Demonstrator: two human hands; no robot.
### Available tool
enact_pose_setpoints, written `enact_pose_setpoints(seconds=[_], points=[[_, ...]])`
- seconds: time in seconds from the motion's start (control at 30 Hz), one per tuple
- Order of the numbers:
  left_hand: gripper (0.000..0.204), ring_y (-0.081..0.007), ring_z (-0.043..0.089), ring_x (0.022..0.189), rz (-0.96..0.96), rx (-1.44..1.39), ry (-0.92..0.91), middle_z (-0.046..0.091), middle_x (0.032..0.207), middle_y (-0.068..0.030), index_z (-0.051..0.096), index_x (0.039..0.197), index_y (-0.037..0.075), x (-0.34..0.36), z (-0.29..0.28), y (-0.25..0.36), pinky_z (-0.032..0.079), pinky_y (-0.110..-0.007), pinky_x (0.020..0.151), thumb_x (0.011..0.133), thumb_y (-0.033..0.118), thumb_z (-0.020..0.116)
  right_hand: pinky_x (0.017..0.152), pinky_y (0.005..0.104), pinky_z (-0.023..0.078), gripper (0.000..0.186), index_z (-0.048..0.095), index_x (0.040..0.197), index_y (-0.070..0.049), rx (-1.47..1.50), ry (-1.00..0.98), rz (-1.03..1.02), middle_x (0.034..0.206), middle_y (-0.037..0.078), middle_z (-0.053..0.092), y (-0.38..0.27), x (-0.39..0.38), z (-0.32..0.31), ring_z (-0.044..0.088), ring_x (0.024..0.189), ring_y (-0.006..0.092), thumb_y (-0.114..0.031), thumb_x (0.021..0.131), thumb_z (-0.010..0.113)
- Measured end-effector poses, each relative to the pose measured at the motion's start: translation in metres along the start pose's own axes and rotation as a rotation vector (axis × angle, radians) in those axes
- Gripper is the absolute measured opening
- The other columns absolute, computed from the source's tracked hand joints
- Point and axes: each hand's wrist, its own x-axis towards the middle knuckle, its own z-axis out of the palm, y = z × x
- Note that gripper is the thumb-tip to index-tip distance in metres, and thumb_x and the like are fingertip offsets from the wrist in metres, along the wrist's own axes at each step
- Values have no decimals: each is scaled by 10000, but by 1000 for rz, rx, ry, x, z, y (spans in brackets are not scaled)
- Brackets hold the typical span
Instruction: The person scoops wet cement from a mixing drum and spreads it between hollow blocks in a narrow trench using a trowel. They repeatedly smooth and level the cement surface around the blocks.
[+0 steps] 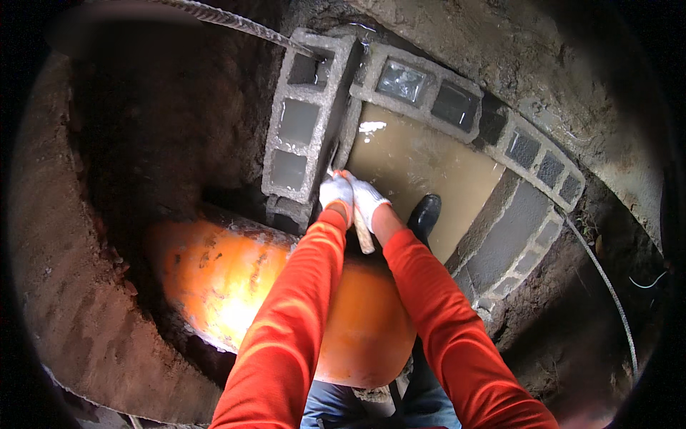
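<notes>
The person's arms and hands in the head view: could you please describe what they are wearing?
Both arms are covered in long, bright orange-red sleeves with soft folds, plain and without visible markings. The left hand and right hand each wear a white knitted work glove; the left glove has an orange edge at the wrist. A short strip of forearm shows between the right glove and its sleeve.

Earth walls (86, 286) surround a dug pit. Hollow grey concrete blocks (457, 100) line the far and right sides, muddy water (421, 168) covers the floor, and sunlight falls near left.
</notes>
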Motion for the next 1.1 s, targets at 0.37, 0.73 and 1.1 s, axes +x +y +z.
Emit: enact_pose_setpoints(seconds=[0.37,0.73,1.1], points=[[538,-263,713,865,32,-395,-187,768,1006,-170,742,1172,-57,-85,1,71,567,-421,793,1183,396,451,865,325,545,456,764,1217,-96,-114,28,-97,1066,16,760,-43,-49,-20,680,958,138,-489,1147,543],[550,-324,750,930,100,-207,-106,789,1053,-193,738,1232,-52,62,76,66,579,-456,809,1156,440,504,931,350,549,398,741,1171,-170,-28,-4,-236,1104,16,749,-76,66,-45,683,997,167,-458,1184,466],[591,-360,766,939,177,49,-19,789,1050,-271,746,1196,-110,-3,58,34,579,-462,814,1154,433,518,864,337,565,416,747,1232,-104,160,35,-184,1054,9,759,-26,18,-52,692,923,151,-463,1161,550]])
